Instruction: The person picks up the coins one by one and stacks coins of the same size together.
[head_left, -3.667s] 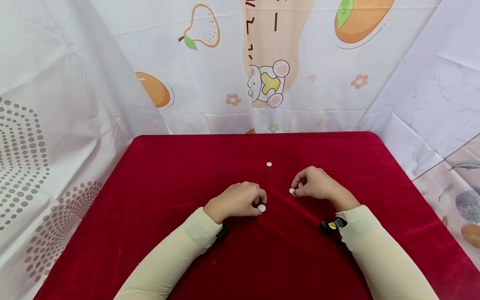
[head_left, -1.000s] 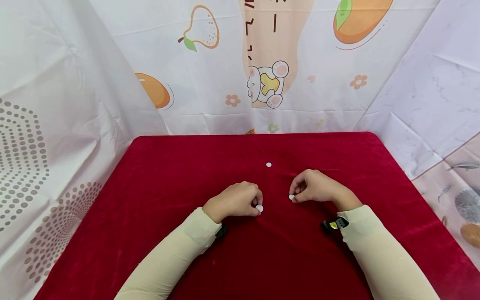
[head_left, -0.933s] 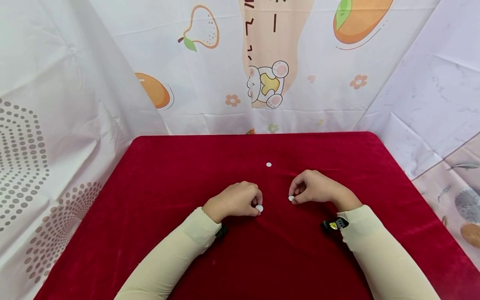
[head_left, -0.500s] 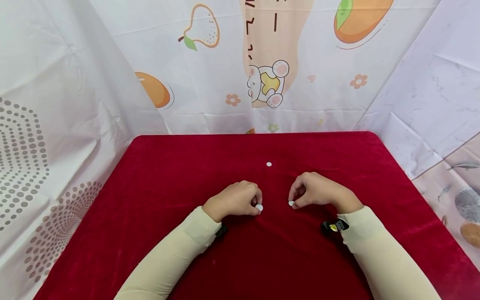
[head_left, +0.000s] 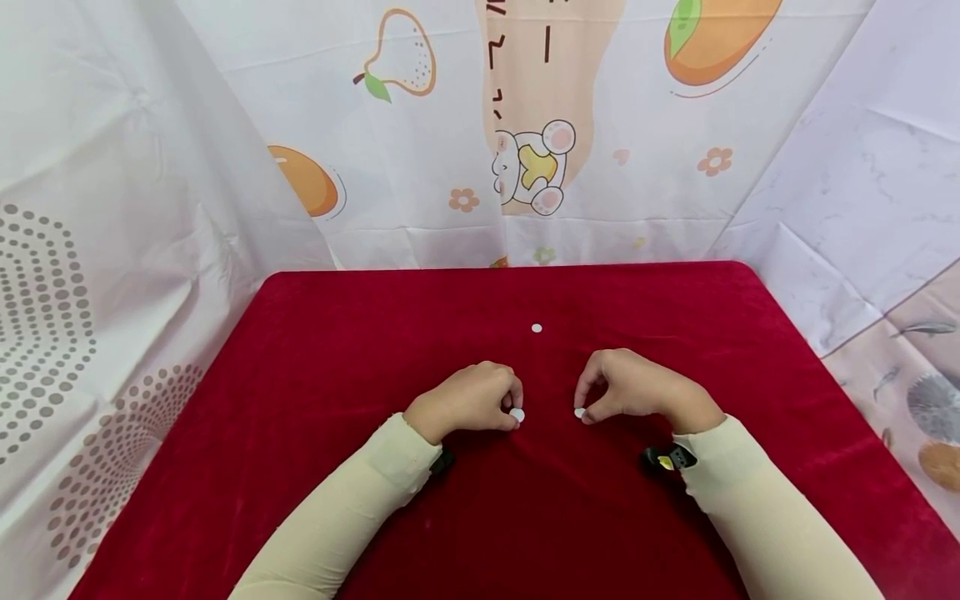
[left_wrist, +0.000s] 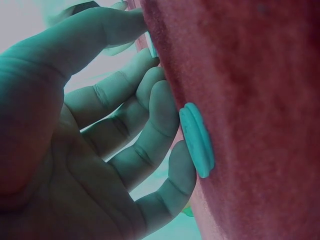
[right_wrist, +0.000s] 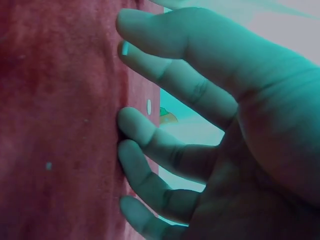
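Observation:
My left hand (head_left: 472, 398) pinches a small white disc (head_left: 517, 414) between thumb and index finger, low over the red cloth. To its right, my right hand (head_left: 637, 385) holds another white disc (head_left: 580, 412) by its fingertips. In the right wrist view only a thin edge of that disc (right_wrist: 125, 48) shows between thumb and index finger. A third white disc (head_left: 537, 328) lies flat beyond both hands. The left wrist view shows a thick round piece (left_wrist: 196, 140), teal-tinted and grooved at the edge, on the cloth against the little finger; the head view hides it.
A red velvet cloth (head_left: 360, 325) covers the table. White printed curtains (head_left: 420, 167) hang behind it and at both sides. Black wrist straps (head_left: 667, 457) show at the cuffs. In the right wrist view a small pale speck (right_wrist: 49, 166) is on the cloth.
Over the frames my right hand has come nearer the table's front with its disc, level with the left. My left fingers have closed on their disc. The far disc has stayed put.

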